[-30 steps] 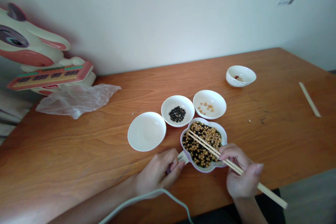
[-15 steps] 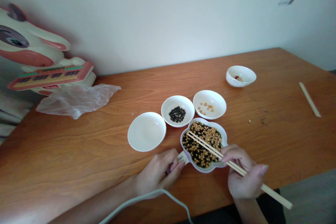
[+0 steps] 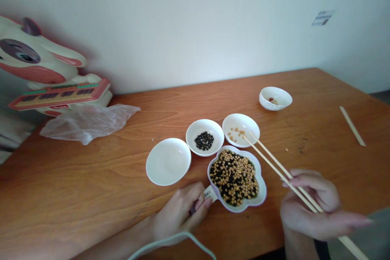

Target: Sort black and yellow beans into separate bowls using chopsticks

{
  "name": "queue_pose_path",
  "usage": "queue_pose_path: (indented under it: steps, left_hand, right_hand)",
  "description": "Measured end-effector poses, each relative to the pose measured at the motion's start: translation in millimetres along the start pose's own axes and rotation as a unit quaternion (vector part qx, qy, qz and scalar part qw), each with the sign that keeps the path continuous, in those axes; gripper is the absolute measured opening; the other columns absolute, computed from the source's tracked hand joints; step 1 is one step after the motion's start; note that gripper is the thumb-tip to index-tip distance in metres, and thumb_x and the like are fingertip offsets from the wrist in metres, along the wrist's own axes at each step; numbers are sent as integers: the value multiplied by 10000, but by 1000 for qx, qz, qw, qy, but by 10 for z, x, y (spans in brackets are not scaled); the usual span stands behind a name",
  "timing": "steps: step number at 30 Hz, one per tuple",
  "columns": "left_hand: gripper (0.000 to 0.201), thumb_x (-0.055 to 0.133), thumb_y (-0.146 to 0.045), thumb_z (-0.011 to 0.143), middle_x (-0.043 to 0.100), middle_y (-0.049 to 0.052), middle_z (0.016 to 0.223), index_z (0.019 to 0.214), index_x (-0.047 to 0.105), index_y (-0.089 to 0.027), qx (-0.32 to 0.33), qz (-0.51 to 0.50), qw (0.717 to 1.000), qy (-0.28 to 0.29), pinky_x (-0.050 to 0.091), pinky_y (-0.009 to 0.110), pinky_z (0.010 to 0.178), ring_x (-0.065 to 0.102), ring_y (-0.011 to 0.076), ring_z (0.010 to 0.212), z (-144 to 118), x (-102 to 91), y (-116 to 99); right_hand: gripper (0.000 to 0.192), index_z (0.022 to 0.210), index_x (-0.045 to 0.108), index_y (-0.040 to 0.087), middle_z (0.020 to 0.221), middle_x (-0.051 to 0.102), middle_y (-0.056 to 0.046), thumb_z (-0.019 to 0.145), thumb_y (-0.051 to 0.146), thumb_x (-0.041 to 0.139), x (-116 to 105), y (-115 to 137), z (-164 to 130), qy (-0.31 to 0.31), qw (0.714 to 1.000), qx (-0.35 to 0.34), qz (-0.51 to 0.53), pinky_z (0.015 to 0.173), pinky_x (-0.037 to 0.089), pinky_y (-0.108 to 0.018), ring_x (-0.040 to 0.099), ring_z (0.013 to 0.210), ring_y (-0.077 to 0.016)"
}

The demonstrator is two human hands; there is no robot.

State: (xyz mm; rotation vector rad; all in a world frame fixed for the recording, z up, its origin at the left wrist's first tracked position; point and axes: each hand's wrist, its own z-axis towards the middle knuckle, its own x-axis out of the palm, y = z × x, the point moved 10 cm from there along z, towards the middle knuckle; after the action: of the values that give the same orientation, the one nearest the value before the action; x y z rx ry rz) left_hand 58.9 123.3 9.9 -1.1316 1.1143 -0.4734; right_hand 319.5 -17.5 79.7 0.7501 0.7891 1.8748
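My left hand [image 3: 183, 211] is closed round the handle of a flower-shaped dish [image 3: 261, 195], which is full of mixed black and yellow beans [image 3: 234, 176]. In my right hand [image 3: 313, 203] is a pair of chopsticks [image 3: 276, 166]. Their tips are slightly apart over a small white bowl [image 3: 254, 124] with several yellow beans [image 3: 236, 133] in it; I cannot make out a bean between them. Left of it stands a white bowl [image 3: 190, 130] with black beans [image 3: 204, 141]. Further left is a white bowl [image 3: 168, 162] in which nothing shows.
Another bowl [image 3: 276, 103] with a few bits stands at the back right. A flat pale stick [image 3: 352, 126] and a loose yellow bean [image 3: 286, 150] lie rightward. A plastic bag [image 3: 91, 124] lies before a cow-shaped toy keyboard [image 3: 61, 93]. A pale cable [image 3: 170, 239] crosses my left forearm.
My right hand has moved right, and the chopstick tips went from the flower-shaped dish to the bowl of yellow beans, spreading apart. My left hand keeps its hold. The view has tilted slightly.
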Motion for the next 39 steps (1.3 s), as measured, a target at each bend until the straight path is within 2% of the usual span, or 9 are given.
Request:
queue_pose_path:
  steps: [4,6,9,12,16,21,25,39]
  left_hand:
    - [273,506,-238,1064,508,-30,786,817,389,-222,4,2,1000,2,359,229,613,433,100,653,6,1,-12]
    - [279,493,-244,1070,494,-32,779,816,379,-224,5,0,1000,4,352,230,606,425,101,650,10,9,-10]
    - [280,491,-253,1073,479,-36,772,823,368,-228,2,-5,1000,7,341,232,593,414,100,644,8,20,-8]
    - [269,493,-243,1073,481,-40,769,833,374,-227,-6,4,1000,1,342,232,598,410,98,643,-5,4,-11]
    - [267,478,-232,1073,486,-39,778,828,373,-224,0,13,1000,2,345,237,605,402,97,641,-7,-11,-54]
    - [258,474,-223,1066,489,-39,781,830,372,-225,10,16,1000,3,336,233,591,393,96,634,10,-25,-101]
    - [252,479,-226,1061,490,-40,780,831,376,-224,10,14,1000,3,332,234,584,390,94,626,16,-31,-112]
    - [260,485,-216,1058,478,-42,767,824,373,-222,17,-15,1000,-3,318,238,581,377,93,615,31,-29,-110]
  right_hand:
    - [738,629,668,243,573,567,-61,962,780,287,-75,48,-50,-25,1000,-5,-18,612,366,-408,564,600,-271]
    - [729,647,674,240,583,568,-56,981,756,283,-122,77,-143,-17,1000,-6,-4,616,374,-406,560,601,-259]
    - [719,718,727,229,630,611,-57,1020,709,285,-141,29,-334,36,999,24,30,631,404,-403,590,630,-244]
    - [707,804,772,223,724,684,-64,1032,694,296,-83,-25,-512,118,988,54,79,629,450,-398,633,652,-234]
    - [755,820,766,205,728,683,-56,1048,685,230,146,-8,-605,213,968,76,110,590,495,-367,643,639,-213]
    - [762,728,728,205,683,662,-47,1048,699,243,394,9,-563,214,969,103,63,550,501,-308,634,640,-188]
    - [781,703,708,211,687,663,-41,1040,718,220,498,-5,-590,236,965,112,38,542,505,-286,634,648,-181]
    - [796,686,717,226,663,670,-36,1046,713,201,427,-125,-638,224,967,116,20,625,491,-304,635,684,-190]
